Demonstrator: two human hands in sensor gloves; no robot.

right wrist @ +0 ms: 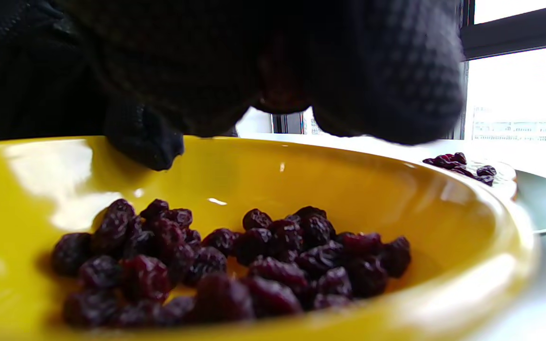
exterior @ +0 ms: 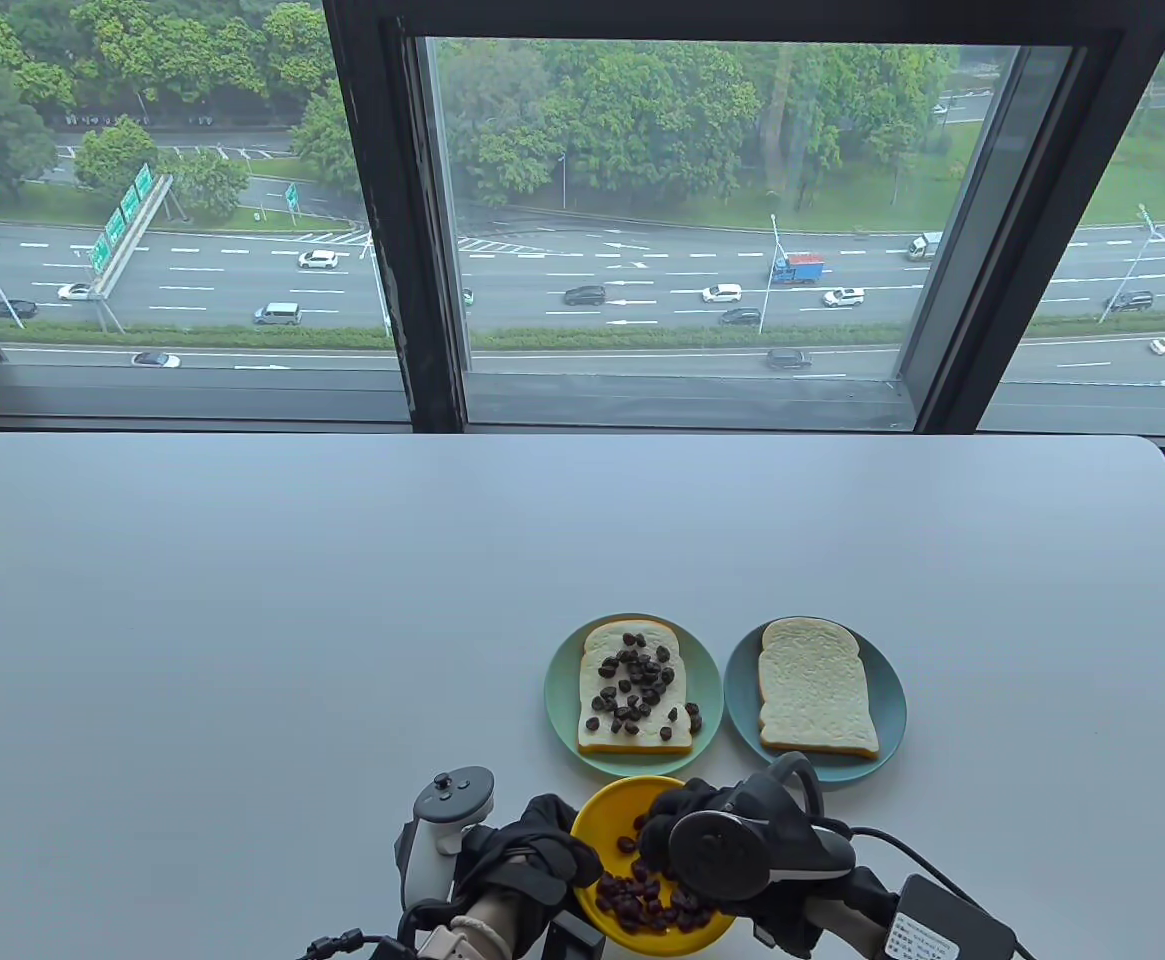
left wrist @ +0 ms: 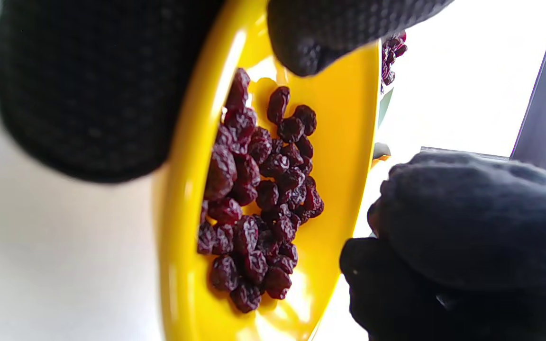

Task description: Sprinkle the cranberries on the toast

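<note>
A yellow bowl (exterior: 622,795) of dried cranberries (exterior: 642,900) stands at the table's near edge. My left hand (exterior: 567,850) grips its left rim, with the thumb (left wrist: 311,47) inside the bowl (left wrist: 178,189) and the fingers (left wrist: 88,94) outside. My right hand (exterior: 662,815) hovers over the bowl, its fingers (right wrist: 396,94) bunched together just above the cranberries (right wrist: 235,265); a dark red patch shows between them. A toast slice (exterior: 597,735) covered in cranberries lies on a green plate (exterior: 560,700). A plain toast slice (exterior: 817,690) lies on a blue plate (exterior: 892,700).
The two plates sit side by side just beyond the bowl, nearly touching it. The white table (exterior: 242,620) stretches left and back to a large window. A black box and cable (exterior: 942,925) trail from my right wrist.
</note>
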